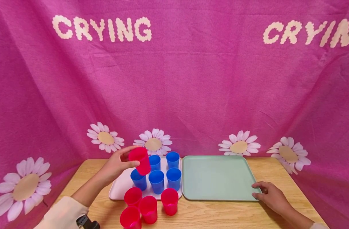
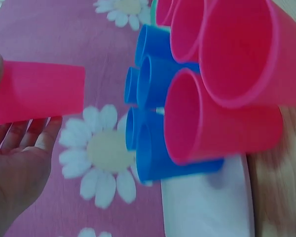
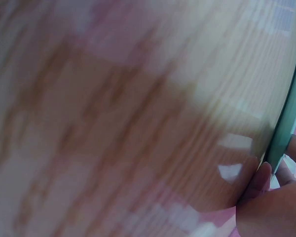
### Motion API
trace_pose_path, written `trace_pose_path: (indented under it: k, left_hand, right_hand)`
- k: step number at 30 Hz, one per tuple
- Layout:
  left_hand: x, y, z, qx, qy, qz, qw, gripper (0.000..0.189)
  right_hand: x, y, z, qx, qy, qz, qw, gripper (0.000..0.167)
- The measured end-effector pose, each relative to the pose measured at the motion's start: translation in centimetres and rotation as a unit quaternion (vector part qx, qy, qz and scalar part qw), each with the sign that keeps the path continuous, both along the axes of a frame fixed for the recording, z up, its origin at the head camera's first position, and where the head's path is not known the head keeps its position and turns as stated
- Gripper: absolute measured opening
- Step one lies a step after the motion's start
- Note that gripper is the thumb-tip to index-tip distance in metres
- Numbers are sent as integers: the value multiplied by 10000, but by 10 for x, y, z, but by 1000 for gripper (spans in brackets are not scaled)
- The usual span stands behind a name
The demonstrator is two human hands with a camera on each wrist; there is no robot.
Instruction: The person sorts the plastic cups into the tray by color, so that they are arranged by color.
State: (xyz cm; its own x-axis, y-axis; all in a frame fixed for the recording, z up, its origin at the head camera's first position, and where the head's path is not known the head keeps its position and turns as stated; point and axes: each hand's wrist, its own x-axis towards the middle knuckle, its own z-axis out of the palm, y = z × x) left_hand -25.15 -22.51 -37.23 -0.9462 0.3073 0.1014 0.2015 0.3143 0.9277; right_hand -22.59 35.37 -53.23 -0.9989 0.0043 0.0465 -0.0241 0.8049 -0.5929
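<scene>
My left hand (image 1: 120, 163) holds a red plastic cup (image 1: 140, 160) up over the left part of the pink-white tray (image 1: 117, 190). In the left wrist view the fingers wrap the side of that cup (image 2: 42, 91). Several blue cups (image 1: 156, 182) stand upright on the tray, mouths up; the raised cup partly covers those behind it. On the table in front stand several more red cups (image 1: 169, 202). At the far right, my right hand (image 1: 273, 195) grips the right edge of a pale green tray (image 1: 217, 178) between thumb and fingers.
The two trays lie side by side on a wooden table (image 1: 208, 213). Behind and around it hangs a pink cloth (image 1: 191, 95) printed with daisies and letters. A dark watch (image 1: 87, 221) is on the left wrist.
</scene>
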Motion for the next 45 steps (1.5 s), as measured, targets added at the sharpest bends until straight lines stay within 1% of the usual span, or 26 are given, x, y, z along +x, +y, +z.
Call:
trace_pose_path:
  k: [2,5,7,9,11,15,19,21,24,27,30,32,34,37,41,45]
  left_hand:
    - [-3,12,1,102,-85,-12,9999,69]
    - [-9,31,2,481,-197,-194,9985,67]
    - [-13,43,3,768,-247,-353,9961,65]
    - [-16,56,3,1008,-332,-434,9934,64]
    - [-20,67,3,1114,-402,-417,9921,63]
    - [-27,89,0,1172,-471,-335,9914,62]
    - [-34,112,-5,1187,-433,-418,9911,61]
    - [-37,123,-8,1142,-360,-455,9918,60]
    - [-40,140,-11,1118,-324,-438,9922,61]
    - [-42,158,-14,1153,-344,-351,9921,61]
    - [-44,177,-16,1160,-375,-139,9924,61]
    - [-45,189,-17,1144,-337,37,9929,62]
    - [-46,201,-18,1077,-295,303,9933,63]
    - [-46,219,-21,1003,-118,654,9927,63]
    - [-45,241,-29,949,153,1162,9886,64]
    - [-46,260,-36,909,357,1673,9811,66]
  right_hand:
    - [0,0,0,-4,-8,-12,10000,32]
    - [0,0,0,-23,-30,-35,10000,32]
    - [1,0,1,-27,-23,-41,10000,32]
    - [1,0,1,-21,-4,-32,10000,33]
    - [2,-1,2,-11,3,-30,10000,33]
    - [1,-1,3,-29,-28,-35,10000,33]
    - [1,-1,3,-53,-54,-55,10000,33]
    - [1,0,2,-55,-63,-60,9999,33]
    - [1,0,1,-41,-59,-63,10000,33]
    - [1,0,1,-41,-41,-60,10000,33]
    - [1,1,0,-17,35,-33,10000,33]
    - [1,0,1,-25,71,-14,10000,32]
    - [1,0,1,-17,98,-4,10000,32]
    - [1,0,1,-33,73,-18,10000,33]
    - [1,-1,1,-28,31,-28,10000,33]
    - [2,-1,2,-53,37,-21,10000,32]
